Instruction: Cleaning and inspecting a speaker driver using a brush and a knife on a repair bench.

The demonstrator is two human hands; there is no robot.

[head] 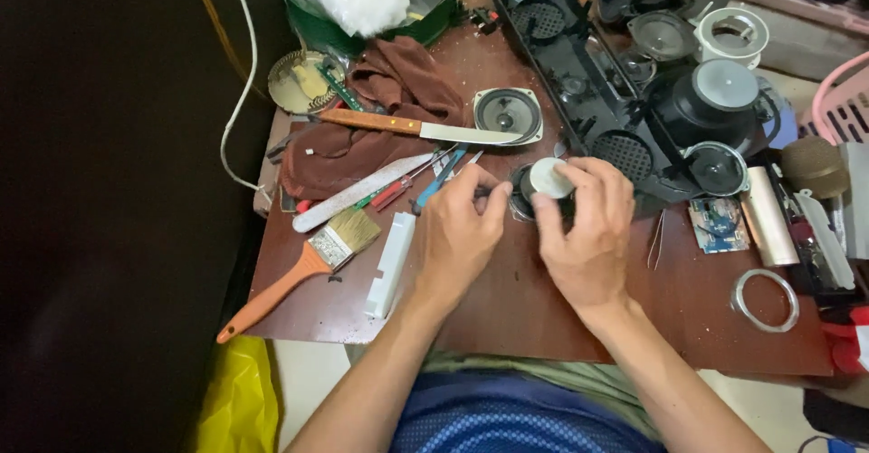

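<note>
Both of my hands hold a small round speaker driver with a pale magnet back over the middle of the brown table. My left hand pinches its left edge with thumb and fingers. Wrapped over its right side and top, my right hand has the thumb resting on the pale disc. Much of the driver's black rim is hidden by my fingers.
A knife, brown cloth, paintbrush, white plastic bar, screwdrivers and another speaker lie left. A black speaker housing, circuit board, metal ring and tweezers lie right.
</note>
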